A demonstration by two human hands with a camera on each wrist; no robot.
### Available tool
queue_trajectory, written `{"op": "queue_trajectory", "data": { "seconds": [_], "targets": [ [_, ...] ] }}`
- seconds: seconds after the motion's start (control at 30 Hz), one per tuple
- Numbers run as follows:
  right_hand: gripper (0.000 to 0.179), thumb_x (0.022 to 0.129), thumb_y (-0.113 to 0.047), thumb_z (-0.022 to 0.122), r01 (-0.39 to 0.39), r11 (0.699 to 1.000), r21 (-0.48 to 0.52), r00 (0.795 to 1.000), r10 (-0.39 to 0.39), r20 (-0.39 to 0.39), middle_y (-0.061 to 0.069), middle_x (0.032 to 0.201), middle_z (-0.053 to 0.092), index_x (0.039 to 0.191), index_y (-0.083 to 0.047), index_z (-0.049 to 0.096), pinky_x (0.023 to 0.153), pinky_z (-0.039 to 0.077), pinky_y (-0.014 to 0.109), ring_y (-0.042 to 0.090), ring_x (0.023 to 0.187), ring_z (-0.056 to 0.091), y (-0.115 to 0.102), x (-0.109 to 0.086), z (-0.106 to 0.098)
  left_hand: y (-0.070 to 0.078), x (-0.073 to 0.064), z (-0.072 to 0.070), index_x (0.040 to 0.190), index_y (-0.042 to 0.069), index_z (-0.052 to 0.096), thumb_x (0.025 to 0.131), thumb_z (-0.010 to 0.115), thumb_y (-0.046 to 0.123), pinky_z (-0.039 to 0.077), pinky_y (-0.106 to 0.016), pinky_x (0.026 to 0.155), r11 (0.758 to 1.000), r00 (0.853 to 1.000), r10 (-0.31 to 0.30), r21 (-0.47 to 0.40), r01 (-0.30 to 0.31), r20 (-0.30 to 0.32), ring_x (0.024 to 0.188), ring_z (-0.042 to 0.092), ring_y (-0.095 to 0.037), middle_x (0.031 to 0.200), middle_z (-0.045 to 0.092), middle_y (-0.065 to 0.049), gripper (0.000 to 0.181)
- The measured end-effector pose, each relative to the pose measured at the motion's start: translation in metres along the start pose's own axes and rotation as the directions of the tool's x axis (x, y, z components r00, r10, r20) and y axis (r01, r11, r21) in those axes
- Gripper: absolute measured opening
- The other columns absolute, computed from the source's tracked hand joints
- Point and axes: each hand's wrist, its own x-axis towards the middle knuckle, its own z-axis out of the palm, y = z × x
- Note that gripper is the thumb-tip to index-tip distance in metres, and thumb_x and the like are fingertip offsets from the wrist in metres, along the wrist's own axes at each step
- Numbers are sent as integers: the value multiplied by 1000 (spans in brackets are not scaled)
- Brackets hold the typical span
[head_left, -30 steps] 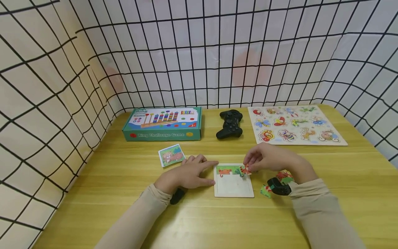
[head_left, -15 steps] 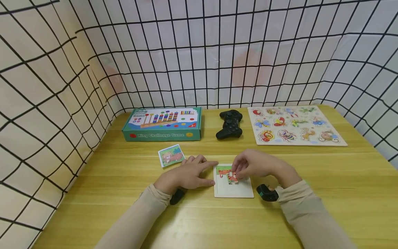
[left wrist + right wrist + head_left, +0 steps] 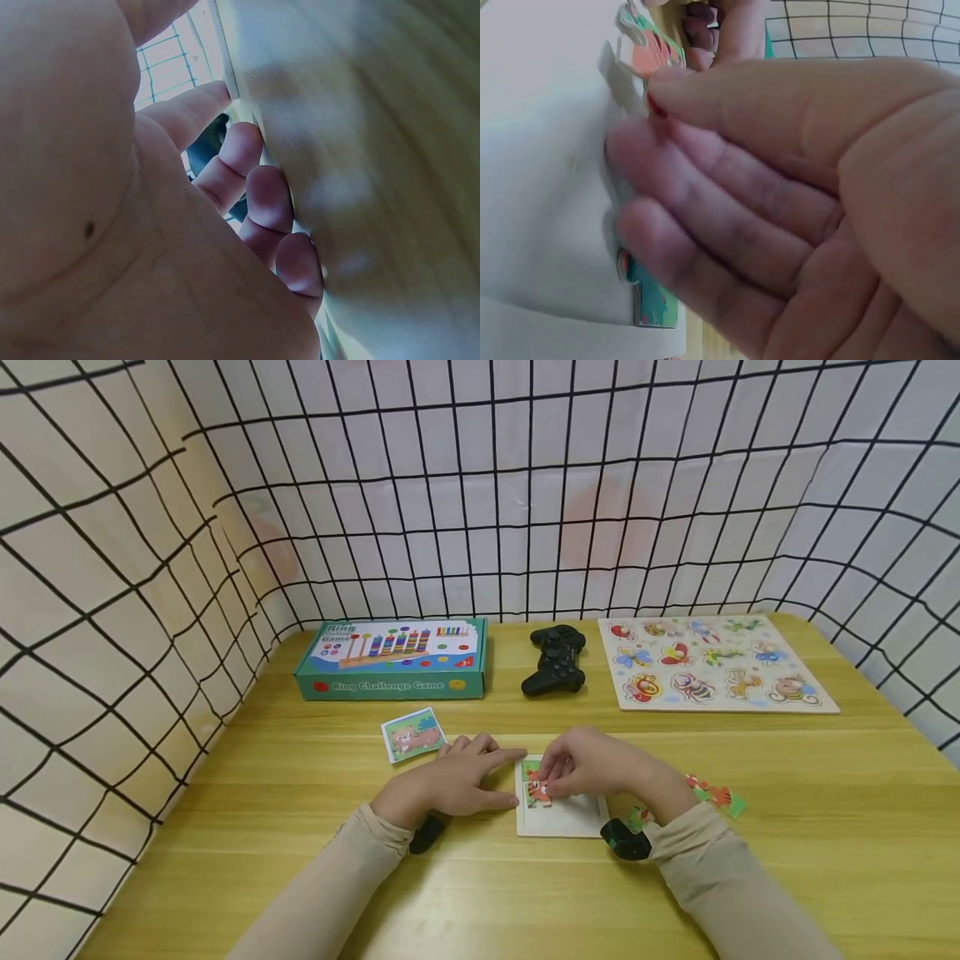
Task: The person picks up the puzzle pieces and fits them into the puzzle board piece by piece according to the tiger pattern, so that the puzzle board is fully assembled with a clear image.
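Observation:
My right hand pinches an orange-and-white jigsaw piece between thumb and fingertips, over the left side of a white puzzle tray. In the right wrist view, the orange piece looks slightly tilted above the tray floor. Along the tray's far edge lie fitted pieces, one of them teal-green; the right hand covers part of that row. My left hand rests on the table with its index finger and thumb stretched out to the tray's left edge. In the left wrist view its other fingers touch the tabletop.
Loose jigsaw pieces lie right of the tray, another piece beside the right wrist. A picture card is behind the left hand. Farther back are a green game box, a black game controller and an insect board.
My right hand has carried the jigsaw piece leftward across the tray, from its upper right corner to its left side. Loose pieces on the right have come into view. The left hand stays put.

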Motion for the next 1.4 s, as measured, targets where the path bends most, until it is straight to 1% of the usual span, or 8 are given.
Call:
{"op": "queue_trajectory", "data": {
  "seconds": [0.17,0.3,0.47,0.73,0.87,1.07,1.4],
  "targets": [
    [7,88,-5,75,-51,998,-19,999,51,-5,-3,80,65,93,-9,74,68,50,31,14,73,58,-3,1,2,1,0,0,156,35,38,97,59,57,29,-40,88,1000,1000,-3,4,3,1,105,39,-19,130,43,1,67],
    [8,87,-6,78,-44,999,-19,999,44,3,-2,79,64,92,-10,74,66,49,30,13,72,57,-4,2,4,1,-1,-1,156,35,38,96,59,57,29,-40,89,1000,1000,-7,7,7,2,105,38,-19,131,43,1,67],
    [11,84,-6,81,-11,999,-39,1000,11,10,-4,78,63,91,-10,74,65,49,28,12,72,57,-4,2,5,1,-1,0,156,36,38,96,59,58,29,-41,90,1000,1000,-12,13,12,4,106,38,-19,131,43,1,67],
    [8,86,-6,78,27,997,-69,1000,-27,-1,-6,78,62,91,-11,74,66,49,27,10,72,56,-4,3,7,0,0,0,156,36,38,96,59,58,29,-40,89,1000,1000,-7,3,7,6,107,38,-19,131,43,2,68],
    [6,87,-6,77,22,997,-75,1000,-23,-7,-6,77,61,91,-11,74,65,48,27,10,71,55,-5,3,8,0,0,0,156,36,38,96,59,59,29,-40,89,1000,1000,-8,5,8,6,107,38,-19,131,43,1,68],
    [12,82,-9,82,-12,998,-67,1000,12,-3,-4,75,61,91,-12,74,64,47,28,12,70,56,-6,2,8,1,1,-1,156,37,37,96,58,59,29,-41,90,1000,1000,-19,10,18,13,107,38,-19,131,42,2,68],
    [12,82,-12,84,-30,989,-147,999,28,-16,-6,73,60,92,-12,77,64,45,28,11,69,53,-10,4,9,1,0,-1,156,36,38,96,60,58,28,-40,89,1000,1000,-17,7,17,10,105,37,-19,127,43,3,68]
  ]
}}
